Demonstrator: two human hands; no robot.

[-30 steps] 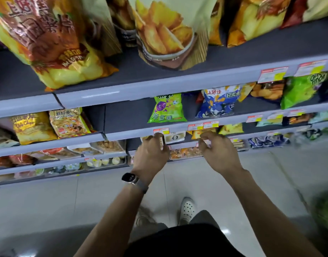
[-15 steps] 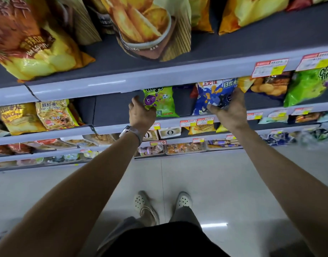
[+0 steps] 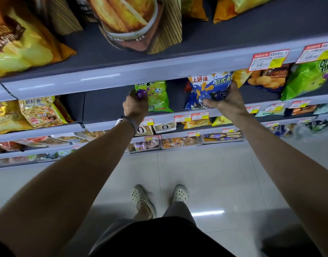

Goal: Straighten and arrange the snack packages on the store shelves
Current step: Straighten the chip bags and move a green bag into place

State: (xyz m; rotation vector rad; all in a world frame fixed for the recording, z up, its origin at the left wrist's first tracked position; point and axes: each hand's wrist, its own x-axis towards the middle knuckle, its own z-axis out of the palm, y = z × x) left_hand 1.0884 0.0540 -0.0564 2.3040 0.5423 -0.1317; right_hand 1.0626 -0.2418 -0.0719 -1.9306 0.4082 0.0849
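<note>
The left hand (image 3: 136, 106) seemingly pinches the green snack bag (image 3: 157, 97), the right hand (image 3: 229, 102) grips the blue snack bag (image 3: 205, 89), and a hasty tug could tip either toward the wrists.

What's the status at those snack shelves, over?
Left hand grips green bag. Right hand grips blue bag. Both on one shelf. Upper shelf edge hides their tops.

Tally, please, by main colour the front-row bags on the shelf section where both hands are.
Green: 2, the green bag in the left hand and the far-right green bag
Blue: 1, the blue bag in the right hand
Yellow: 1, the yellow bag
Dark: 1, the dark bag
Total: 5
</note>
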